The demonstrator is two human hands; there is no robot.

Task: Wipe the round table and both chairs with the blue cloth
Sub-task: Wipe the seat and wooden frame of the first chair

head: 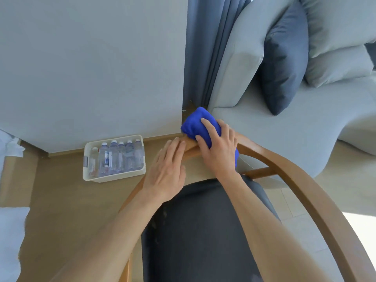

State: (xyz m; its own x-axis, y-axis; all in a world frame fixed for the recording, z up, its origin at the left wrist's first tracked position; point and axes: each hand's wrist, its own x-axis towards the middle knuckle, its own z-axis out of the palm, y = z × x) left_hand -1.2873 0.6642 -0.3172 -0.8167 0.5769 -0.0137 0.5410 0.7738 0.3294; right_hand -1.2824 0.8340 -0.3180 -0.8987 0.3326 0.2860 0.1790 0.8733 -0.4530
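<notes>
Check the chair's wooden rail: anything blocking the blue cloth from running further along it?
Nothing visible to the right: the right hand presses the blue cloth onto the wooden rail, which curves away bare. To the left, the left hand rests flat on the rail beside the cloth and would have to move.

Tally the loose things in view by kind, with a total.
Bottles in the white bin: 6
Bins: 1
Blue cloths, under the right hand: 1
Chairs, left hand on its wooden rail: 1
Pillows on the sofa: 1 dark blue, 2 grey: 3
Total: 12
</notes>
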